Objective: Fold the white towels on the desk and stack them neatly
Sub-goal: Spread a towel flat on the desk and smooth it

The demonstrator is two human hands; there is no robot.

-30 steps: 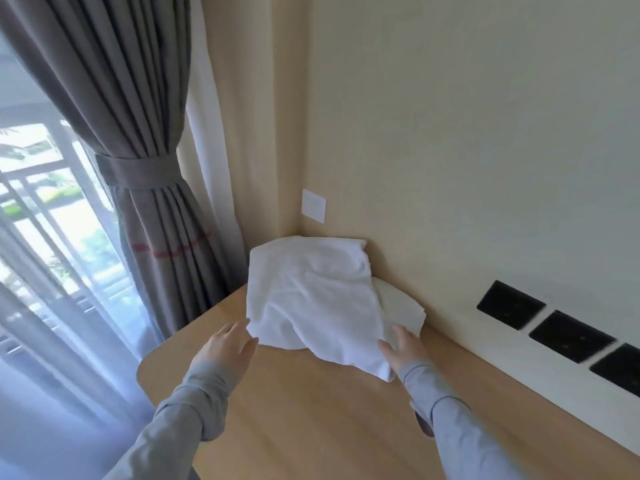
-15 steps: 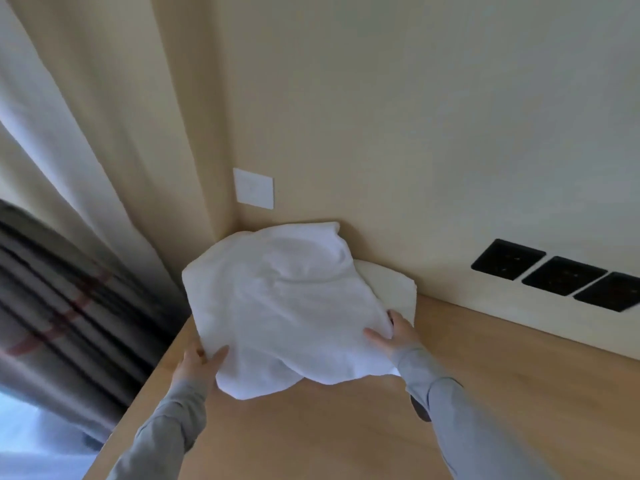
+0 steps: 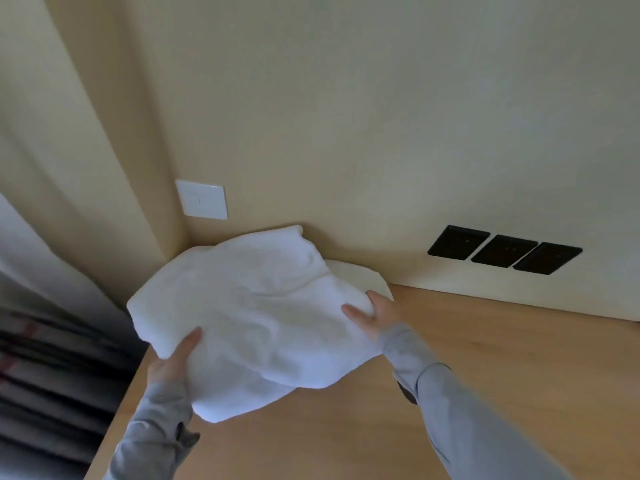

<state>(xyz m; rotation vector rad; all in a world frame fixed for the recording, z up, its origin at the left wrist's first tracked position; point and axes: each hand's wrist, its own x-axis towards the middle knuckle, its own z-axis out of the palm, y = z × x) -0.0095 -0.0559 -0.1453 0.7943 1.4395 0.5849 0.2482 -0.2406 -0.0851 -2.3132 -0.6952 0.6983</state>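
A rumpled heap of white towels (image 3: 256, 306) lies in the back left corner of the wooden desk (image 3: 485, 358), against the wall. My left hand (image 3: 173, 363) grips the heap's near left edge, thumb on top. My right hand (image 3: 372, 313) holds its right edge, thumb pressed on the cloth and fingers under it. The front of the heap hangs slightly raised over the desk. A flatter white piece (image 3: 360, 275) peeks out behind the heap by the wall.
Three black wall sockets (image 3: 504, 249) sit low on the wall to the right. A white switch plate (image 3: 202, 199) is above the corner. A grey curtain (image 3: 52, 358) hangs past the desk's left edge.
My view has swung right, away from the window. Both hands have closed on the towel heap's edges and drawn it toward me and lifted its front.
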